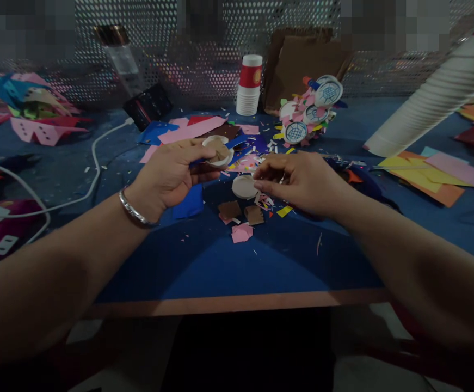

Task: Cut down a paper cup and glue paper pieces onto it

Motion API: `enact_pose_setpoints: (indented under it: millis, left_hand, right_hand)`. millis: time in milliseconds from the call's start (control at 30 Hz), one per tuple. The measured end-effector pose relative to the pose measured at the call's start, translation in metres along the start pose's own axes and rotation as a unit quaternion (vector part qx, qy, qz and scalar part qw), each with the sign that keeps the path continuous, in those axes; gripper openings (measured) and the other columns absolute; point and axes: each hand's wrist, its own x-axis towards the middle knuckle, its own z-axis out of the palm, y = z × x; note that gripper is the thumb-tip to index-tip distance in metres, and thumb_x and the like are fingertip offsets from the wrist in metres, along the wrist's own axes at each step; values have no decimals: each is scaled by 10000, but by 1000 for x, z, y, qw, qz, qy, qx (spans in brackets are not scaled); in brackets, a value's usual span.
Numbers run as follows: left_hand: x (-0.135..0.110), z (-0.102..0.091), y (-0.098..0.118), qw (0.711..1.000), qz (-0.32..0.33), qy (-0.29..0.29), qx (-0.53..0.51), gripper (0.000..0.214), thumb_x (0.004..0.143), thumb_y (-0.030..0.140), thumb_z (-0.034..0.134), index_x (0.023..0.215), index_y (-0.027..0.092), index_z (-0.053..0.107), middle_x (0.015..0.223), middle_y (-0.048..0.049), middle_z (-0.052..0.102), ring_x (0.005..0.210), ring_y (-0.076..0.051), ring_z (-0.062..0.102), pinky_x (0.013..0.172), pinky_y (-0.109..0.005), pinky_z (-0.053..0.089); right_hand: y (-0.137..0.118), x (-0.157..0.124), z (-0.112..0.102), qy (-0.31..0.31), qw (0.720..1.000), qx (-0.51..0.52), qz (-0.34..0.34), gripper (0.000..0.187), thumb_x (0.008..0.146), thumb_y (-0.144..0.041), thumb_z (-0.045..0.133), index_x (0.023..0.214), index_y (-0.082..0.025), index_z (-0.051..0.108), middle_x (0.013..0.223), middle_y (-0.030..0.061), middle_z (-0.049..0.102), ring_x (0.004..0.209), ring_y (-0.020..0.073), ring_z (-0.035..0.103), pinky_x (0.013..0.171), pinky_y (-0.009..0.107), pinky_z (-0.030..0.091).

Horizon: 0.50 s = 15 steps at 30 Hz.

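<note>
My left hand (170, 175) is closed on a small white round disc (217, 151) with a brown paper piece on it, held just above the blue table (228, 261). A metal bangle sits on that wrist. My right hand (302, 182) rests on the table with its fingertips pinched at the edge of a second white disc (244, 187) lying flat. Brown and pink paper scraps (240, 218) lie just in front of the two hands.
A stack of red and white paper cups (250, 84) stands at the back. A long leaning stack of white cups (428, 103) is at the right. A paper-disc craft piece (308, 111), coloured paper sheets (436, 171), a white cable (93, 163) and a perforated metal wall surround the work area.
</note>
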Motion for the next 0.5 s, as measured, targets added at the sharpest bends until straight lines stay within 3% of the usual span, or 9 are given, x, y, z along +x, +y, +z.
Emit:
enact_pose_setpoints:
  millis: [167, 267, 500]
  left_hand:
    - [-2, 3, -4, 1000, 5, -11, -1, 170, 837, 200, 818, 1004, 170, 826, 1123, -102, 838, 892, -177, 769, 763, -282, 658]
    - [-3, 4, -4, 1000, -8, -13, -13, 133, 841, 176, 815, 974, 170, 822, 1078, -91, 838, 858, -163, 762, 745, -281, 643]
    - [-3, 3, -4, 1000, 8, -10, 5, 82, 844, 209, 807, 922, 187, 805, 1081, -85, 830, 895, -185, 767, 753, -304, 648]
  right_hand:
    - [3, 3, 10, -49, 993, -103, -43, 90, 928, -279, 705, 949, -229, 776, 978, 85, 804, 914, 263, 709, 827, 408, 517]
    - [5, 5, 12, -62, 991, -104, -65, 93, 922, -242, 671, 891, -234, 758, 1028, 109, 800, 1002, 298, 719, 894, 431, 515]
    - [2, 4, 3, -70, 996, -35, -48, 118, 960, -300, 671, 867, -237, 709, 832, 42, 740, 785, 216, 645, 756, 366, 450]
